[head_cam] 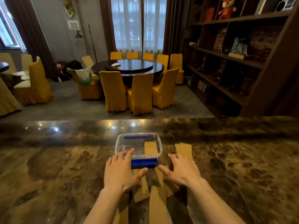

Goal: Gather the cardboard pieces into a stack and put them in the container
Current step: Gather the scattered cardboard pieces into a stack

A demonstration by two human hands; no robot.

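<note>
A clear plastic container with blue handles stands on the marble counter, and one cardboard piece lies inside it at the right. My left hand is spread flat over the container's near left corner, holding nothing. My right hand is spread flat on the counter to the container's right, its fingertips over two cardboard strips. Several more cardboard strips lie fanned out on the counter between my forearms, partly hidden by my hands.
The brown marble counter runs the full width; its far edge drops to a room with a round table and yellow chairs. A dark bookshelf rises at the right.
</note>
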